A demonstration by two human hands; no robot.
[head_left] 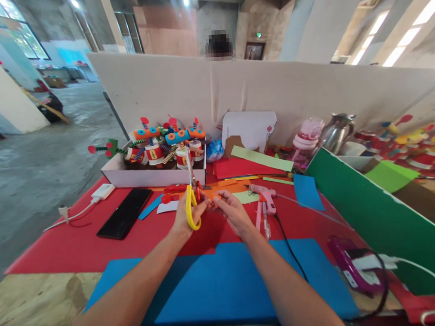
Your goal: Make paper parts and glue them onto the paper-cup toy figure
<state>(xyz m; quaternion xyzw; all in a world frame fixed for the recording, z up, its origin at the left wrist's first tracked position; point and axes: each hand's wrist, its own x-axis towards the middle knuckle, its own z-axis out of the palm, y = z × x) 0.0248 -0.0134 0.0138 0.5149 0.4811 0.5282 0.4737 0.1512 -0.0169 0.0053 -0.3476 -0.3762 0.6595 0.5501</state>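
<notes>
My left hand (186, 214) grips yellow-handled scissors (192, 203), blades pointing up and away toward the white box. My right hand (231, 210) pinches a small orange paper piece (216, 196) right beside the scissors' blades. Both hands hover over a red sheet (79, 248) covering the table. A pink glue gun (263, 199) lies just right of my right hand, its black cord running toward me.
A white box (148, 175) holds several colourful craft figures. A black phone (125, 212) and white charger (102, 191) lie at left. Blue sheet (224, 284) lies near me. Green divider board (373, 218), pink bottle (308, 135), metal kettle (335, 132) and purple device (350, 268) at right.
</notes>
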